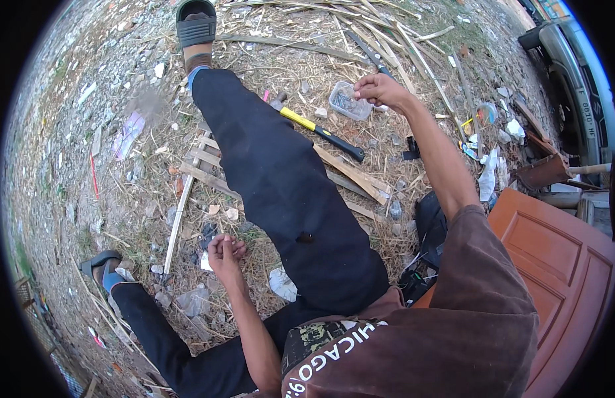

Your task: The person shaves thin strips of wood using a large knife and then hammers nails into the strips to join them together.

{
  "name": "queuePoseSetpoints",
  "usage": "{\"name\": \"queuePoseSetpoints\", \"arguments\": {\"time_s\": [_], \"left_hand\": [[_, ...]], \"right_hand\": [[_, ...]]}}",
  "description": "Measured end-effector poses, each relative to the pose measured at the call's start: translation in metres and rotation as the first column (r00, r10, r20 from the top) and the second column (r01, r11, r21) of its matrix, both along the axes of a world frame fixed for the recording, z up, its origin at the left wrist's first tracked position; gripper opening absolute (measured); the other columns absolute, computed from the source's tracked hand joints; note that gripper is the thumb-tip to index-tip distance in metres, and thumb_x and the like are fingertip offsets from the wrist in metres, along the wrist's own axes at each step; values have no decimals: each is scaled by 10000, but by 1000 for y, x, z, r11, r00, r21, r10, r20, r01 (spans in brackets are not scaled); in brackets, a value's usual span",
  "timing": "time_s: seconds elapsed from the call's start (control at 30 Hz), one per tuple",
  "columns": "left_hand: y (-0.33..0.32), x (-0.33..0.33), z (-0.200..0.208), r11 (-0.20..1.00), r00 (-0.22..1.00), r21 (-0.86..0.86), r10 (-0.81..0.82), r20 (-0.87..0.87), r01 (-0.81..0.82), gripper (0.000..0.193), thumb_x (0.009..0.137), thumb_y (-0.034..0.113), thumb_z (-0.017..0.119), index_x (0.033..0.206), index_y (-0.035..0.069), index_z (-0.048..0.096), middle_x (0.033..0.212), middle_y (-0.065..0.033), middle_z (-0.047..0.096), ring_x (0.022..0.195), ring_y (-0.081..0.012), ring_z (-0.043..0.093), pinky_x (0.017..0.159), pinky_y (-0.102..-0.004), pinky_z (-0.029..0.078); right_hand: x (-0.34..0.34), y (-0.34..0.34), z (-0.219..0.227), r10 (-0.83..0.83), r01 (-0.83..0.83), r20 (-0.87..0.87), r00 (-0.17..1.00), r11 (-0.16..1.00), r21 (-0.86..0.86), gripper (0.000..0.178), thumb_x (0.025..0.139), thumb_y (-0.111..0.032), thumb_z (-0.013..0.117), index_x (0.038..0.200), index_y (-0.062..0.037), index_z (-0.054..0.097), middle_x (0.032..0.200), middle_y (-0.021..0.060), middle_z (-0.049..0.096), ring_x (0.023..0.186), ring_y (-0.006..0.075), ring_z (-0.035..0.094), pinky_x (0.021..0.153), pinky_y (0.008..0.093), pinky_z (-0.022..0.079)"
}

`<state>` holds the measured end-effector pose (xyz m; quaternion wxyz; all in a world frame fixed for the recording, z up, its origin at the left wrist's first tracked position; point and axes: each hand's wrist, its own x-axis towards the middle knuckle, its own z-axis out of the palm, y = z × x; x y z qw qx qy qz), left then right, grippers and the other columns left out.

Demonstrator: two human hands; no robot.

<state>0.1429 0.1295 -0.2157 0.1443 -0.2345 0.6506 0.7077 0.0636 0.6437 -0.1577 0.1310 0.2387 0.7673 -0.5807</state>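
Note:
My right hand is at the right edge of a clear plastic tub that holds thin grey pieces, which look like nails. Its thumb and fingers are pinched together; whatever may be between them is too small to make out. Low beside my stretched leg, my left hand hovers with curled fingers and the thumb against them, its contents hidden. A hammer with a yellow and black handle lies on the ground past my thigh, its head partly behind my knee. Joined wooden slats run under that leg.
Long bamboo and wood strips are heaped at the far side, with a dark-handled, long-bladed tool among them. An orange-brown panelled door lies at the right, near a parked vehicle. A black bag sits by my hip. Rubble and straw cover the ground.

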Motion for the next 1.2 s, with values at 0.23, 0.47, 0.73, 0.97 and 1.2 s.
{"name": "queuePoseSetpoints", "arguments": {"time_s": [0.23, 0.47, 0.73, 0.97, 1.2], "left_hand": [[3, 8, -2, 1000, 1000, -14, -3, 14, 3, 157, 996, 173, 594, 1102, 61, 569, 945, -31, 639, 776, -130, 658, 659, -243, 536], [6, 15, 5, 999, 1000, -38, -5, -11, 4, 172, 988, 203, 603, 1108, 84, 567, 975, -26, 641, 809, -129, 653, 691, -248, 532], [13, 47, 10, 998, 1000, -58, 21, 10, -21, 155, 989, 171, 593, 1110, 77, 568, 961, -37, 628, 794, -134, 650, 677, -249, 534], [24, 61, 13, 999, 997, -40, 26, 66, -23, 183, 972, 229, 620, 1113, 124, 571, 978, -12, 619, 809, -132, 646, 681, -250, 517], [23, 32, 12, 997, 999, 55, 47, 10, -48, 191, 978, 222, 617, 1122, 110, 564, 980, -22, 614, 805, -136, 646, 690, -256, 536]], "right_hand": [[3, 3, -10, 39, -38, -23, 999, 999, 26, 306, 847, -130, 754, 1131, -42, 683, 772, -22, 688, 572, 42, 510, 477, 215, 347], [9, 1, -9, -5, 3, -69, 998, 999, -34, 457, 846, -125, 749, 1278, -34, 633, 890, 10, 741, 596, 27, 514, 495, 201, 357], [22, 11, -11, -44, 19, -139, 989, 983, -180, 448, 850, -99, 739, 1281, -40, 635, 913, 24, 749, 614, 14, 548, 490, 191, 365], [32, 24, -21, -95, 48, -179, 979, 968, -247, 436, 869, -112, 723, 1292, -52, 632, 951, 34, 750, 645, 35, 582, 506, 198, 386], [37, 22, -28, -193, 171, -134, 972, 972, -160, 151, 859, -127, 746, 979, -53, 691, 877, 28, 735, 678, 65, 647, 503, 208, 401]]}}
